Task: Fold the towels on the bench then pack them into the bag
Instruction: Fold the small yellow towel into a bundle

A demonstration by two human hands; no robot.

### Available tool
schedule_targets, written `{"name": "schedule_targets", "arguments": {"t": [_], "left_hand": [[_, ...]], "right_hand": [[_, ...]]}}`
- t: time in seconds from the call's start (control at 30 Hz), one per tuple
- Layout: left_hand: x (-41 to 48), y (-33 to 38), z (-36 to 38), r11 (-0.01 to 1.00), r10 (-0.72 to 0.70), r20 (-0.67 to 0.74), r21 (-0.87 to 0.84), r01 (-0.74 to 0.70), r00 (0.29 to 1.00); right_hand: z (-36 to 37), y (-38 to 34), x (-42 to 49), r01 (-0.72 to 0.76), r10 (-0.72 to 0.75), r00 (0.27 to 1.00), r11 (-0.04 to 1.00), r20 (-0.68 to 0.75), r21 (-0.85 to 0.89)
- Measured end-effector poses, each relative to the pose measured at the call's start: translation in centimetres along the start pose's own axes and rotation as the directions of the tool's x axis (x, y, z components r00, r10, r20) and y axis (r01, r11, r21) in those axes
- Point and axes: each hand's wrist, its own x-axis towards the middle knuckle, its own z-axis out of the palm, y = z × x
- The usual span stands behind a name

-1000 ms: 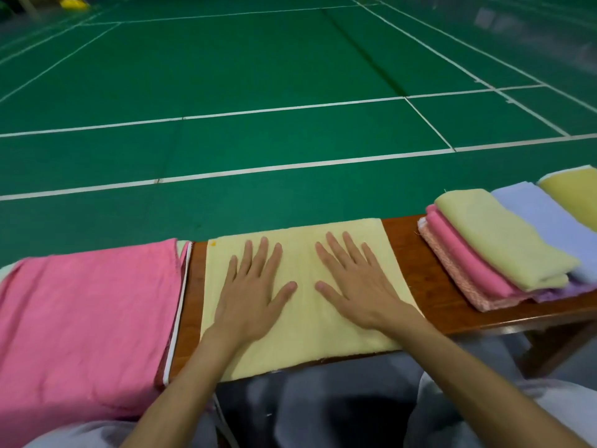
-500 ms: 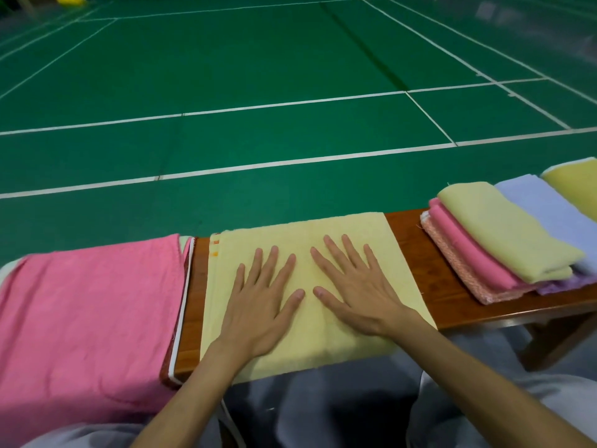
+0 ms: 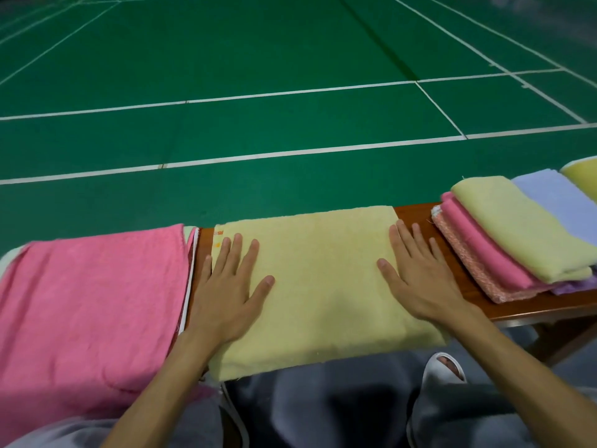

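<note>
A folded pale yellow towel (image 3: 323, 279) lies flat across the wooden bench (image 3: 529, 307), its near edge hanging over the front. My left hand (image 3: 227, 286) presses flat on the towel's left edge, fingers straight and spread. My right hand (image 3: 420, 273) presses flat on its right edge, fingertips reaching the bare wood. A pink towel (image 3: 90, 302) lies spread to the left, draped over the bench end. A stack of folded towels (image 3: 517, 234) sits at the right: yellow on top, pink and salmon below. No bag can be made out.
A lilac towel (image 3: 559, 202) and another yellow towel (image 3: 584, 173) lie beyond the stack at the right edge. Green court floor (image 3: 290, 92) with white lines stretches behind the bench. My grey trousers and a white slipper (image 3: 442, 370) show below the bench.
Both hands have slid apart from the towel's middle to its left and right edges, smoothing it. The view has tilted down a little.
</note>
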Motion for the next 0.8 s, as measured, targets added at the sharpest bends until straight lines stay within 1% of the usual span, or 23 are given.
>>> {"name": "schedule_targets", "arguments": {"t": [0.07, 0.13, 0.2, 0.23, 0.27, 0.3, 0.33, 0.37, 0.43, 0.5, 0.6, 0.73, 0.77, 0.8], "left_hand": [[0.1, 0.1, -0.2, 1.000, -0.001, 0.006, -0.020, 0.001, 1.000], [0.1, 0.4, -0.5, 0.994, -0.024, -0.006, -0.107, 0.023, 1.000], [-0.1, 0.7, -0.9, 0.968, -0.131, -0.106, -0.226, 0.104, 0.986], [-0.2, 0.8, -1.1, 0.954, -0.209, -0.189, -0.254, 0.158, 0.960], [-0.3, 0.9, -1.6, 0.939, -0.296, -0.253, -0.256, 0.231, 0.921], [-0.4, 1.0, -2.0, 0.918, -0.376, -0.282, -0.240, 0.315, 0.883], [-0.4, 1.0, -2.5, 0.896, -0.437, -0.270, -0.209, 0.391, 0.858], [-0.4, 1.0, -3.1, 0.879, -0.474, -0.241, -0.182, 0.441, 0.847], [-0.2, 1.1, -4.1, 0.851, -0.517, -0.169, -0.210, 0.482, 0.839], [0.1, 1.5, -4.6, 0.825, -0.526, -0.087, -0.295, 0.482, 0.846], [0.6, 1.7, -4.8, 0.815, -0.509, -0.022, -0.333, 0.473, 0.861], [0.9, 0.8, -4.7, 0.778, -0.482, -0.031, -0.476, 0.411, 0.876], [1.0, 0.7, -4.7, 0.752, -0.479, -0.033, -0.531, 0.390, 0.877], [1.0, 0.6, -4.9, 0.703, -0.482, -0.016, -0.604, 0.376, 0.876]], "right_hand": [[-0.2, -0.3, 0.0, -0.009, 0.009, 1.000, 1.000, 0.007, -0.002], [-0.5, -0.5, 0.0, -0.011, 0.012, 0.999, 1.000, -0.035, 0.005], [-1.0, -0.7, 0.4, -0.002, 0.011, 0.986, 0.998, -0.168, 0.056], [-1.4, -0.9, 0.6, -0.010, 0.034, 0.968, 0.995, -0.249, 0.099], [-1.7, -1.1, 0.9, -0.044, 0.091, 0.945, 0.987, -0.314, 0.154], [-2.1, -1.1, 1.3, -0.101, 0.172, 0.925, 0.971, -0.339, 0.216], [-2.5, -1.1, 1.6, -0.167, 0.256, 0.913, 0.945, -0.318, 0.280], [-2.9, -1.0, 1.9, -0.226, 0.321, 0.911, 0.914, -0.259, 0.338], [-3.4, -0.9, 2.4, -0.300, 0.371, 0.920, 0.874, -0.125, 0.383], [-3.9, -1.2, 2.7, -0.333, 0.380, 0.923, 0.860, -0.050, 0.387], [-4.3, -1.6, 3.1, -0.339, 0.347, 0.936, 0.830, 0.065, 0.443], [-5.0, -1.2, 3.0, -0.347, 0.296, 0.938, 0.770, 0.182, 0.536], [-5.2, -0.9, 2.9, -0.343, 0.288, 0.939, 0.744, 0.188, 0.574], [-5.6, -0.8, 2.6, -0.332, 0.278, 0.942, 0.706, 0.186, 0.625]]}}
